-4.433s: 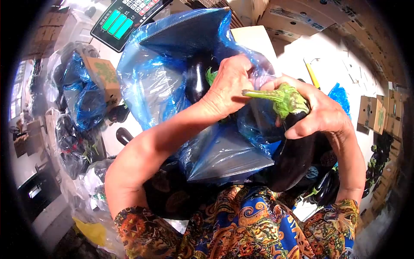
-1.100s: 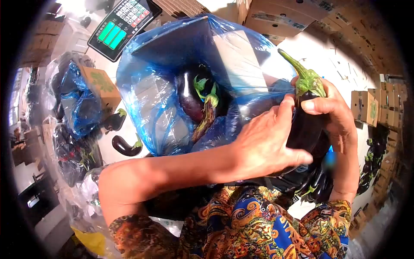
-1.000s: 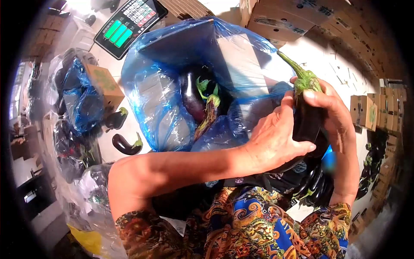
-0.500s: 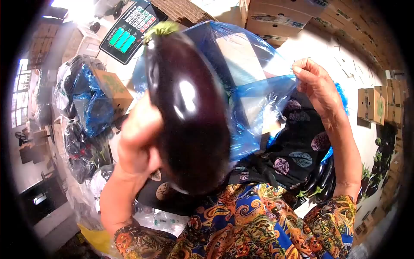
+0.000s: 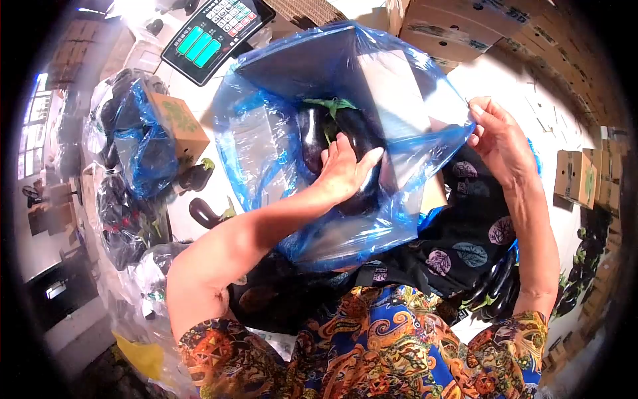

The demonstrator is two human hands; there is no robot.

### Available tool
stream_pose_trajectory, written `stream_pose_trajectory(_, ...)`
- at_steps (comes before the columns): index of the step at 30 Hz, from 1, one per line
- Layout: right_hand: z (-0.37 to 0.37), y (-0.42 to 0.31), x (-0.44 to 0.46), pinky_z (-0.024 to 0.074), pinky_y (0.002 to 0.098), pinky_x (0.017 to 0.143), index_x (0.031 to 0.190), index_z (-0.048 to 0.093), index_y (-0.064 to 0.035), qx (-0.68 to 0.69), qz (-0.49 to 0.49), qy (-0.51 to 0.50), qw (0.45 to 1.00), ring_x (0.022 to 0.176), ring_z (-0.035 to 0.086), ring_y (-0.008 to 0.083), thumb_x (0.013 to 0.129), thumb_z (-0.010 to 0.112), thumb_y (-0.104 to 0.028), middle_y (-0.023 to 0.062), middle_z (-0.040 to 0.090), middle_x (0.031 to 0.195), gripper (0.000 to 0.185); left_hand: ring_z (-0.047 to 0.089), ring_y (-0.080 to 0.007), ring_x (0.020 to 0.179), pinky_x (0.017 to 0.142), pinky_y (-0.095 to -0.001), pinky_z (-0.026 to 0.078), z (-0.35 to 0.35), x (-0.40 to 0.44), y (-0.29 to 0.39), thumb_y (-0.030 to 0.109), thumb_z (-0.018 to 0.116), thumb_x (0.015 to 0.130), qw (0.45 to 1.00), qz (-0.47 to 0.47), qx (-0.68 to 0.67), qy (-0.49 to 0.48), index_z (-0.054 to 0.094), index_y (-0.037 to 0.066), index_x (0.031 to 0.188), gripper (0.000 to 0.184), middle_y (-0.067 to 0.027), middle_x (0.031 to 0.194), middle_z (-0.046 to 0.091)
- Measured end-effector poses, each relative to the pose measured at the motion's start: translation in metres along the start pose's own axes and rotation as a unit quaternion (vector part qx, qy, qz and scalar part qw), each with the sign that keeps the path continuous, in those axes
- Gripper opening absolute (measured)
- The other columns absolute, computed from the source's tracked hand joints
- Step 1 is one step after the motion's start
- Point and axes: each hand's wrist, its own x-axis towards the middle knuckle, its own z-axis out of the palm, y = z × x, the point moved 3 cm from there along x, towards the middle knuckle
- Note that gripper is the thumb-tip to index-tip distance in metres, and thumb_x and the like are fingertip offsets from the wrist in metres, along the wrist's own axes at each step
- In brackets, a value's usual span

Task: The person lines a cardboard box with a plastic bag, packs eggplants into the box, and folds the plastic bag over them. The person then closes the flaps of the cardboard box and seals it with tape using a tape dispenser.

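The open blue bag [image 5: 325,246] is in front of the person, above the lap, and its mouth is spread wide, so one can see well into it. Inside the bag lie two dark eggplants, close together: the large eggplant [image 5: 355,126], which has its green cap toward the far side, and to the left of it the shiny eggplant [image 5: 311,126]. The left hand [image 5: 345,171] reaches into the bag and rests on the large eggplant — its thumb stands apart from the other fingers, so the hand is open, and the fingertips come near to the place where the two eggplants meet. The right hand [image 5: 500,139] is closed on the bag's edge at the right side; it pinches the thin plastic between thumb and fingers and holds it stretched outward. Beyond the bag, at the upper left, there is a black scale display [image 5: 216,38] with three green windows and a keypad. Left of the bag, a curved small eggplant [image 5: 205,214] lies on the pale surface, and just beyond it one more short eggplant [image 5: 196,176] lies near a cardboard box [image 5: 178,126]. A black cloth [image 5: 472,229] with round leaf prints covers the lap, below the bag and to its right. More eggplants [image 5: 495,292] lie beside the cloth on the right, partly hidden by the right forearm.
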Motion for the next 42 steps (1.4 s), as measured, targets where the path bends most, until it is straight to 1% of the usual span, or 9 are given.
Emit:
stream_pose_trajectory(8, 0.002, -0.01, 0.016, 0.0468, 0.0195, 0.066, 0.1, 0.062, -0.009, -0.009, -0.036, -0.003, 0.999, 0.071, 0.055, 0.0054, 0.092, 0.066, -0.017, -0.0057, 0.057, 0.081, 0.012, 0.044, -0.0453, 0.116, 0.097, -0.0504, 0.041, -0.003, -0.002, 0.003, 0.03, 0.07, 0.085, 0.998, 0.039, 0.047, 0.0, 0.029, -0.01, 0.139, 0.078, -0.0341, 0.121, 0.043)
stream_pose_trajectory(10, -0.002, -0.018, 0.02, 0.0465, 0.0241, 0.075, 0.103, 0.062, -0.0077, -0.07, -0.069, 0.025, 0.995, 0.085, 0.058, 0.0096, 0.092, 0.065, -0.019, -0.0021, 0.06, 0.091, 0.016, 0.04, -0.0476, 0.116, 0.101, -0.0529, 0.035, 0.003, 0.012, -0.001, 0.045, 0.061, 0.09, 0.992, 0.091, 0.087, -0.015, 0.037, -0.015, 0.13, 0.076, -0.0341, 0.124, 0.042)
stream_pose_trajectory(14, 0.028, -0.052, -0.015, 0.0448, 0.0286, 0.084, 0.109, 0.061, -0.0036, -0.279, -0.247, 0.123, 0.92, 0.098, 0.057, 0.0129, 0.094, 0.061, -0.022, 0.0024, 0.06, 0.104, 0.023, 0.044, -0.0484, 0.112, 0.101, -0.055, 0.033, 0.007, 0.01, -0.015, 0.05, 0.045, 0.097, 0.973, 0.215, 0.078, 0.037, 0.057, 0.011, 0.13, 0.052, -0.0329, 0.124, 0.048)
stream_pose_trajectory(17, 0.086, -0.058, -0.054, 0.0471, 0.0281, 0.081, 0.111, 0.061, -0.003, -0.366, -0.308, 0.03, 0.878, 0.095, 0.058, 0.0142, 0.09, 0.064, -0.015, 0.0033, 0.059, 0.103, 0.025, 0.051, -0.0449, 0.117, 0.1, -0.0469, 0.042, -0.022, 0.016, -0.003, 0.034, 0.041, 0.099, 0.989, 0.072, 0.074, -0.102, 0.059, 0.013, 0.126, 0.038, -0.0304, 0.121, 0.056)
stream_pose_trajectory(18, 0.104, -0.055, -0.061, 0.0479, 0.0281, 0.08, 0.112, 0.061, -0.0032, -0.384, -0.313, -0.032, 0.868, 0.095, 0.058, 0.0152, 0.088, 0.066, -0.013, 0.0042, 0.059, 0.103, 0.027, 0.061, -0.0399, 0.104, 0.091, -0.0445, 0.048, -0.033, 0.01, -0.003, 0.032, 0.048, 0.094, 0.934, 0.302, 0.13, -0.138, 0.062, 0.009, 0.118, 0.036, -0.0244, 0.109, 0.064)
stream_pose_trajectory(21, 0.15, -0.025, -0.065, 0.0497, 0.034, 0.081, 0.116, 0.059, -0.004, -0.424, -0.343, -0.252, 0.8, 0.098, 0.058, 0.0222, 0.086, 0.069, -0.015, 0.0111, 0.057, 0.114, 0.034, 0.065, -0.0338, 0.09, 0.081, -0.0432, 0.05, -0.058, 0.004, -0.026, 0.024, 0.051, 0.09, 0.908, 0.367, -0.106, -0.17, 0.064, 0.006, 0.107, 0.028, -0.0195, 0.098, 0.067)
stream_pose_trajectory(23, 0.172, 0.007, -0.064, 0.0516, 0.042, 0.081, 0.116, 0.057, -0.0038, -0.424, -0.393, -0.345, 0.739, 0.095, 0.059, 0.0314, 0.083, 0.072, -0.02, 0.0161, 0.054, 0.115, 0.04, 0.059, -0.0186, 0.113, 0.098, -0.0329, 0.045, -0.114, -0.031, -0.019, 0.033, 0.066, 0.088, 0.923, 0.114, -0.187, -0.315, 0.061, 0.001, 0.125, 0.049, -0.0119, 0.118, 0.066)
stream_pose_trajectory(30, 0.166, 0.064, -0.026, 0.0545, 0.0465, 0.073, 0.105, 0.055, -0.0044, -0.76, -0.168, -0.392, 0.49, 0.086, 0.063, 0.04, 0.082, 0.065, -0.011, 0.02, 0.06, 0.102, 0.026, 0.061, -0.0172, 0.101, 0.091, -0.0307, 0.048, -0.183, -0.138, -0.141, 0.032, 0.054, 0.098, 0.912, -0.027, -0.406, 0.057, 0.047, 0.002, 0.138, 0.05, -0.0107, 0.115, 0.064)
stream_pose_trajectory(42, 0.005, -0.008, -0.01, 0.0473, 0.0468, 0.073, 0.094, 0.051, -0.0013, -0.827, -0.13, -0.186, 0.514, 0.083, 0.061, 0.0404, 0.081, 0.056, 0.004, 0.0205, 0.062, 0.091, 0.014, 0.061, -0.0263, 0.107, 0.091, -0.0372, 0.048, 0.157, -0.364, -0.437, 0.038, 0.071, 0.084, 0.771, -0.483, -0.352, 0.22, 0.057, 0.0, 0.126, 0.059, -0.016, 0.116, 0.065)
